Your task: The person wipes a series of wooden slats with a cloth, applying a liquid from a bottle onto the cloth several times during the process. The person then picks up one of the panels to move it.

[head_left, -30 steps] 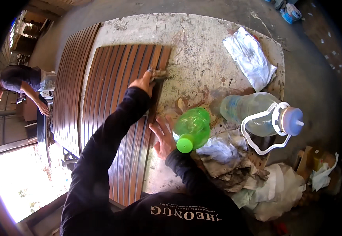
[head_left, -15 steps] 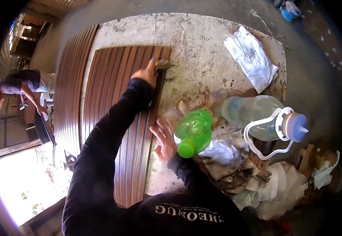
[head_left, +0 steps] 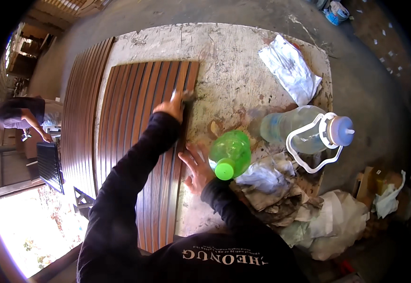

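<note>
A brown slatted panel [head_left: 120, 104] with dark grooves lies on the worn, stained table [head_left: 229, 61]. My left hand [head_left: 170, 107] is closed on a small greyish thing [head_left: 188, 95], like a crumpled rag, blurred and partly hidden by the fingers. It presses this near the panel's right edge, towards the far end. My right hand [head_left: 198, 170] rests with fingers spread at the same edge, nearer to me, holding nothing. Just right of it stands a green plastic bottle [head_left: 232, 152] with a green cap, tilted in the view.
Another slatted panel [head_left: 85, 113] lies to the left. At right are a large clear jug [head_left: 300, 127] with a white handle, a white cloth [head_left: 290, 68] and crumpled rags [head_left: 266, 184]. A person [head_left: 26, 113] bends over a dark slatted piece [head_left: 49, 165] at far left.
My left hand has slid a little nearer to me along the panel's edge with the greyish thing. My right hand stays in place. The whole view has shifted slightly.
</note>
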Demonstrator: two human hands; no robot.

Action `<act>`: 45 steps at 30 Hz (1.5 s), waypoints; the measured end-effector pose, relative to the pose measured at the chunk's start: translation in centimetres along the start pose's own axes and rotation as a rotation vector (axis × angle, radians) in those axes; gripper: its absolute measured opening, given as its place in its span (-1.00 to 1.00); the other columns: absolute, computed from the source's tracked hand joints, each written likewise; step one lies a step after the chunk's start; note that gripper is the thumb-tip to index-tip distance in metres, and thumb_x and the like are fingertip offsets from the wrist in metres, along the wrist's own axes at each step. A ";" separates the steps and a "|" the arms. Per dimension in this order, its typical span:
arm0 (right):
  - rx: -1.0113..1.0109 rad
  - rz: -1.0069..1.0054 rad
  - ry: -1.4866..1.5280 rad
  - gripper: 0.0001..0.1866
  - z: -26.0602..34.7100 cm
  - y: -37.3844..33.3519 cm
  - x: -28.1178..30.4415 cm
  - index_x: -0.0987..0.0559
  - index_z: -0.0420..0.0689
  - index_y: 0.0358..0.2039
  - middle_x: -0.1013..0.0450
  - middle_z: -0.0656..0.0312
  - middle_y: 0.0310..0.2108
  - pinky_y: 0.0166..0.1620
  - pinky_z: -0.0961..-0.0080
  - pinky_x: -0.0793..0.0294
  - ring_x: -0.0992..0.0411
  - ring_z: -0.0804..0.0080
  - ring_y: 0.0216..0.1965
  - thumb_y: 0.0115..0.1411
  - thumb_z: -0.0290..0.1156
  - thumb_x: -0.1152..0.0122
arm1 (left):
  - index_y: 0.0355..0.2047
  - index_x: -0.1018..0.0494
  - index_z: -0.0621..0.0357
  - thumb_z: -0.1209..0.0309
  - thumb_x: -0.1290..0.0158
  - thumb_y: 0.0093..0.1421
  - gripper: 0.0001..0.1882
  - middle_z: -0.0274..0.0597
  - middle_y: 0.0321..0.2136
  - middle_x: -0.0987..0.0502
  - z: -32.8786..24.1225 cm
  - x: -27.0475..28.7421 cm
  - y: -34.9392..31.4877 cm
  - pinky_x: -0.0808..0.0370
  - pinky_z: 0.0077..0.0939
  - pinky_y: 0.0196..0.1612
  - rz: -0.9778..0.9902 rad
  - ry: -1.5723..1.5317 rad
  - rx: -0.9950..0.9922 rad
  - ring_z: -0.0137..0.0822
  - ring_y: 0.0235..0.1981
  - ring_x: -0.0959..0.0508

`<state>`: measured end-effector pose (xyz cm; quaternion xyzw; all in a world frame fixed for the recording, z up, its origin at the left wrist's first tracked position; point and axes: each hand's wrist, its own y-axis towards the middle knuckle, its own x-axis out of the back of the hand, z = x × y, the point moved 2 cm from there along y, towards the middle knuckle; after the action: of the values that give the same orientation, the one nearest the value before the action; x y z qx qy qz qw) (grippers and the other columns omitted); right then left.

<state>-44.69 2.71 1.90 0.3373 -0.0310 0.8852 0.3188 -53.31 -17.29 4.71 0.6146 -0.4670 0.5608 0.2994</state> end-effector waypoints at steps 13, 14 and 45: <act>0.008 -0.096 -0.001 -0.28 0.5 -0.4 2.9 -0.26 -0.04 0.10 -0.11 0.00 0.21 0.21 0.11 -0.08 -0.06 -0.01 0.23 -0.20 -0.35 -0.08 | -0.13 -0.29 -0.08 0.21 0.13 0.16 -0.72 0.16 -0.53 -0.51 -0.4 -1.2 -8.3 -0.44 0.05 -0.36 -0.048 -0.036 0.078 0.18 -0.45 -0.52; 0.002 -0.138 0.025 -0.28 0.9 -0.2 2.8 -0.26 -0.04 0.09 -0.09 -0.01 0.22 0.20 0.13 -0.08 -0.07 0.01 0.22 -0.21 -0.37 -0.09 | -0.14 -0.28 -0.04 0.22 0.12 0.16 -0.73 0.15 -0.56 -0.50 0.6 -2.1 -13.2 -0.43 0.07 -0.38 -0.024 -0.038 0.082 0.19 -0.48 -0.51; -0.942 0.660 0.849 -0.42 10.3 -25.2 -15.4 -0.36 -0.05 0.03 -0.44 0.24 -0.11 -0.03 0.25 -0.35 -0.43 0.32 -0.14 0.17 0.11 -0.03 | -0.24 -0.43 0.30 0.17 -0.24 0.02 -0.54 -0.14 -0.48 -0.52 7.3 -14.3 -60.7 -0.41 -0.41 -0.46 -0.254 -1.778 1.012 -0.31 -0.51 -0.49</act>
<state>-15.22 11.56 -3.71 -0.2368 -0.3837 0.8830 0.1306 5.88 2.97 -1.09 0.9064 -0.1605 -0.0012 -0.3908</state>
